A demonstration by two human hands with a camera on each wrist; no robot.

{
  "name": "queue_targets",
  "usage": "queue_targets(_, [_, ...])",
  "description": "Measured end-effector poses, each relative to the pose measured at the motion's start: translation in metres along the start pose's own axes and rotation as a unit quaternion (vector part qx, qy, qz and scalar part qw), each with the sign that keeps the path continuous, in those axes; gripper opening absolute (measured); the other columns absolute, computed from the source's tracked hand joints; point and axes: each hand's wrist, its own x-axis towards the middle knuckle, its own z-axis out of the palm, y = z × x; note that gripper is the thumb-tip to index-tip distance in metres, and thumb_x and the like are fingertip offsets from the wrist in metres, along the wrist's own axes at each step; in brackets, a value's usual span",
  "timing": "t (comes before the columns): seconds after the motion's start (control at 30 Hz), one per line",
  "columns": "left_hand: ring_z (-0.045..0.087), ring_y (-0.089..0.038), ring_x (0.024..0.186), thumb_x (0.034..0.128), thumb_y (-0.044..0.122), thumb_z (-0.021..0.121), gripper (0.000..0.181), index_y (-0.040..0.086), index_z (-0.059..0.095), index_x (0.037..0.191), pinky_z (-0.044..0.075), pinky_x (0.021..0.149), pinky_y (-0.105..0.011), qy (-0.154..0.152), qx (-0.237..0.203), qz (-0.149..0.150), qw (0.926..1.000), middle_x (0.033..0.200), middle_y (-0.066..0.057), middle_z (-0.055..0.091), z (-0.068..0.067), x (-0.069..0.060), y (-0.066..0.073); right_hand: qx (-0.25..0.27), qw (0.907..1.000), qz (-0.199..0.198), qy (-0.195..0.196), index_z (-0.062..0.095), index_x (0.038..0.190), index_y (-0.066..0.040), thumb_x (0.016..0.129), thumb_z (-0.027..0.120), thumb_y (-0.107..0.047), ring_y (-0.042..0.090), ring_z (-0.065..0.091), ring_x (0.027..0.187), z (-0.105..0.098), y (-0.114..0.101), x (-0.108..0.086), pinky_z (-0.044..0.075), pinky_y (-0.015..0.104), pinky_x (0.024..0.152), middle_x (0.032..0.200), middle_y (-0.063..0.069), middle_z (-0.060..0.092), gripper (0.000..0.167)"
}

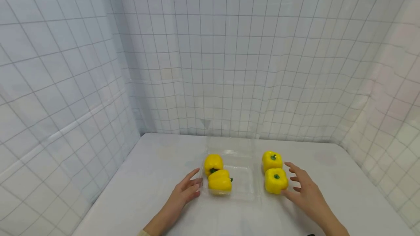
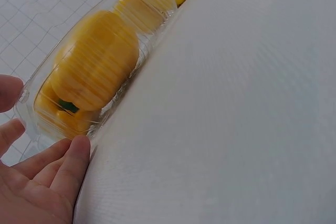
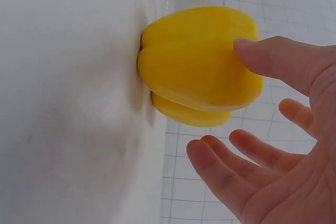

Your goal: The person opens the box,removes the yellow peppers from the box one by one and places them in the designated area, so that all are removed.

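The left hand's (image 1: 183, 193) fingers are loosely apart beside the wall of a clear container (image 1: 242, 181); inside, just past the fingertips, lie 2 yellow peppers (image 1: 220, 181). The right hand's (image 1: 307, 193) fingers are spread beside 2 upright peppers (image 1: 276, 183) on the desk (image 1: 147, 181), its thumb at the nearer 1; I cannot tell if they touch.

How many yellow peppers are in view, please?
4: the rear boxed pepper and front boxed pepper, inside the clear container; the rear loose pepper and front loose pepper, on the table right of it.
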Motion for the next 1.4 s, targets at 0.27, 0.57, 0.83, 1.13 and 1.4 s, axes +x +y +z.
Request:
queue_targets(0.27, [0.047, -0.034, 0.135, 0.1015, 0.039, 0.059, 0.067, 0.022, 0.03, 0.16, 0.048, 0.105, -0.042, 0.002, 0.001, -0.002, 1.0, 0.149, -0.022, 0.047, 0.0, -0.001, 0.001, -0.027, 0.9993, -0.022, 0.014, 0.033, 0.156, -0.025, 0.082, 0.085, -0.017, 0.037, 0.057, 0.117, -0.012, -0.006, 0.0, 0.059, 0.046, 0.084, 0.142, 0.012, 0.046, 0.091])
queue_targets(0.57, [0.049, -0.032, 0.133, 0.1016, 0.037, 0.059, 0.065, 0.024, 0.031, 0.159, 0.048, 0.105, -0.041, 0.003, -0.002, -0.005, 1.0, 0.148, -0.021, 0.048, 0.002, -0.001, -0.001, -0.039, 0.9973, -0.058, 0.021, 0.035, 0.156, -0.024, 0.082, 0.085, -0.014, 0.037, 0.057, 0.117, -0.023, -0.008, 0.001, 0.058, 0.048, 0.084, 0.141, 0.011, 0.046, 0.09])
queue_targets(0.83, [0.049, -0.032, 0.133, 0.101, 0.035, 0.06, 0.065, 0.022, 0.032, 0.159, 0.049, 0.104, -0.039, 0.008, -0.003, 0.001, 1.0, 0.147, -0.021, 0.049, 0.001, -0.001, 0.0, -0.081, 0.9932, -0.083, 0.016, 0.035, 0.156, -0.024, 0.083, 0.084, -0.016, 0.035, 0.056, 0.116, -0.026, -0.022, 0.012, 0.057, 0.05, 0.085, 0.14, 0.012, 0.046, 0.088])
queue_targets(1.13, [0.05, -0.032, 0.132, 0.1008, 0.035, 0.06, 0.065, 0.023, 0.033, 0.159, 0.049, 0.103, -0.039, 0.011, -0.001, -0.002, 0.9999, 0.147, -0.021, 0.049, 0.0, 0.001, -0.001, -0.097, 0.9892, -0.11, 0.008, 0.036, 0.155, -0.027, 0.086, 0.081, -0.02, 0.031, 0.062, 0.096, -0.03, -0.042, 0.026, 0.058, 0.05, 0.074, 0.141, 0.013, 0.045, 0.083])
queue_targets(1.4, [0.049, -0.032, 0.133, 0.1004, 0.038, 0.061, 0.066, 0.024, 0.033, 0.159, 0.048, 0.104, -0.04, 0.008, 0.001, -0.002, 1.0, 0.148, -0.021, 0.048, 0.0, 0.001, -0.002, -0.096, 0.988, -0.121, 0.001, 0.038, 0.154, -0.027, 0.086, 0.081, -0.02, 0.032, 0.064, 0.097, -0.026, -0.061, 0.035, 0.057, 0.057, 0.079, 0.142, 0.013, 0.045, 0.081])
